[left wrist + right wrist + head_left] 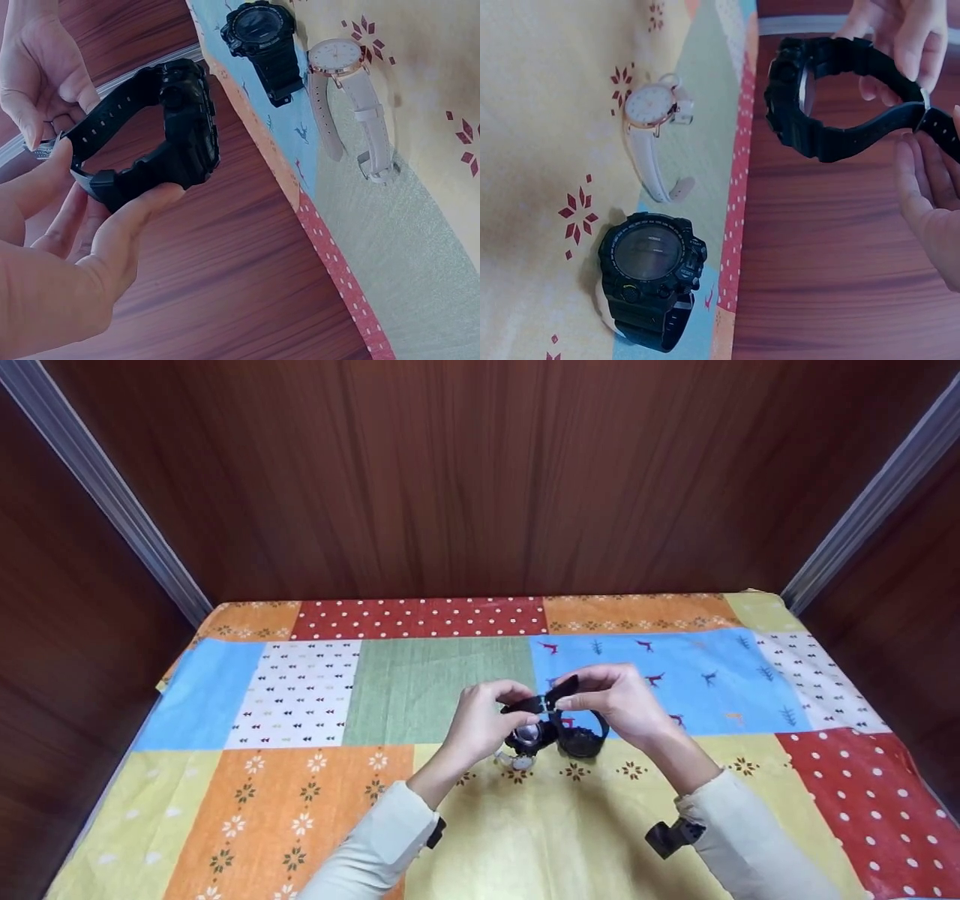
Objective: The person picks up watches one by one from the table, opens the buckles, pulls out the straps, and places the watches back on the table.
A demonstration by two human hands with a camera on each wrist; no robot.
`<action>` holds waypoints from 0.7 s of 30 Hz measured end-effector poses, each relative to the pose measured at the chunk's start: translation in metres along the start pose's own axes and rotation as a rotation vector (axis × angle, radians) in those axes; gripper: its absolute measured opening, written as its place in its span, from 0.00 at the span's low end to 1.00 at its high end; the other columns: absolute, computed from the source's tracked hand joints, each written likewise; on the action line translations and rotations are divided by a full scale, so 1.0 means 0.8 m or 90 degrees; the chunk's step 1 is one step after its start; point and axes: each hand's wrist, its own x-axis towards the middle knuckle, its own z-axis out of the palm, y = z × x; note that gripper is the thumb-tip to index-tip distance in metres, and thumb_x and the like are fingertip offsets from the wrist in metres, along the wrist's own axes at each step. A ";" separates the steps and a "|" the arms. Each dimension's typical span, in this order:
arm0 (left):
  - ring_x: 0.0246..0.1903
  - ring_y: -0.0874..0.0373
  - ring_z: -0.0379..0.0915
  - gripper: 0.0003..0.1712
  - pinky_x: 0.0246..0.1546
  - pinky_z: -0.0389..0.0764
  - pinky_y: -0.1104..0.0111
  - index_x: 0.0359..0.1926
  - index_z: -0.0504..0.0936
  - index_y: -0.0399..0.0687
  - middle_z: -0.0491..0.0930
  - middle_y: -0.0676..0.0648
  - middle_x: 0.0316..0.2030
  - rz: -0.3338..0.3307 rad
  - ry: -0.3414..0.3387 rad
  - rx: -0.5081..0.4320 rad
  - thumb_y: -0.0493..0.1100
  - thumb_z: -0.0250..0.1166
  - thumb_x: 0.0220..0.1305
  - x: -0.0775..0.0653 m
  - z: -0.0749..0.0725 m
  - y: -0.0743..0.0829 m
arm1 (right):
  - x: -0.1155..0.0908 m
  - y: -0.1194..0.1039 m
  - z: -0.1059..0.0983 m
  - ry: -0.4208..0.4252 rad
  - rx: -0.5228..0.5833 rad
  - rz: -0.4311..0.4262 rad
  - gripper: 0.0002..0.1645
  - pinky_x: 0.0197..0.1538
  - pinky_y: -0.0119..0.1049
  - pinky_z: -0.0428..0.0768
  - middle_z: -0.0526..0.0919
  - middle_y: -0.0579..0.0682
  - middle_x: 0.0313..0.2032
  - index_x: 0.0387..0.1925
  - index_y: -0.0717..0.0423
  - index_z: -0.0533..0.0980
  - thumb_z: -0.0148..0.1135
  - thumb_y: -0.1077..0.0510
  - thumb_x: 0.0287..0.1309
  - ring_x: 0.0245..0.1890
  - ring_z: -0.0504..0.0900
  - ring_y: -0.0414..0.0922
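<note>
A black wristwatch [581,744] is held up in both hands, its strap drawn into a loop with the buckle [46,148] between them. My left hand [484,724] pinches the strap on one side of the buckle. On the other side, the fingers of my right hand [616,701] grip the strap's holed tail [941,131]. The watch body [787,97] hangs from the loop, its dial turned mostly away from both wrist views. Below, a second black watch [649,255] lies face up on the cloth. Beside it rests a white-strapped watch [335,56] with a rose-gold case.
A patchwork-patterned cloth [300,802] covers the table. Brown wood-grain panels [450,480] stand behind it and at both sides, with grey metal strips at the corners. A small black device [675,836] is strapped to the right wrist.
</note>
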 end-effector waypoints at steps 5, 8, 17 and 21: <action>0.35 0.57 0.76 0.08 0.42 0.75 0.63 0.35 0.83 0.41 0.82 0.50 0.31 0.025 0.012 0.000 0.34 0.68 0.50 -0.001 0.000 -0.002 | 0.000 0.001 0.000 -0.003 -0.003 -0.002 0.15 0.41 0.39 0.78 0.84 0.55 0.33 0.37 0.63 0.81 0.70 0.62 0.44 0.35 0.81 0.48; 0.35 0.58 0.76 0.08 0.42 0.75 0.63 0.35 0.83 0.40 0.82 0.50 0.31 0.033 0.018 0.004 0.34 0.68 0.50 -0.002 0.000 -0.003 | 0.000 0.000 0.000 -0.005 -0.009 -0.005 0.15 0.40 0.39 0.78 0.84 0.55 0.34 0.37 0.62 0.81 0.71 0.61 0.44 0.35 0.81 0.48; 0.36 0.57 0.77 0.08 0.41 0.76 0.63 0.35 0.83 0.41 0.82 0.49 0.32 0.032 0.017 0.006 0.35 0.69 0.50 -0.004 -0.002 -0.003 | 0.000 -0.004 0.000 -0.002 -0.044 0.001 0.16 0.39 0.39 0.78 0.84 0.53 0.34 0.37 0.59 0.82 0.72 0.59 0.42 0.36 0.81 0.48; 0.36 0.58 0.77 0.08 0.40 0.75 0.65 0.35 0.84 0.41 0.82 0.50 0.31 0.025 0.015 0.002 0.35 0.69 0.50 -0.004 -0.002 -0.004 | 0.000 -0.003 -0.001 -0.005 -0.049 0.003 0.16 0.41 0.40 0.78 0.84 0.53 0.35 0.37 0.59 0.82 0.72 0.59 0.42 0.37 0.81 0.49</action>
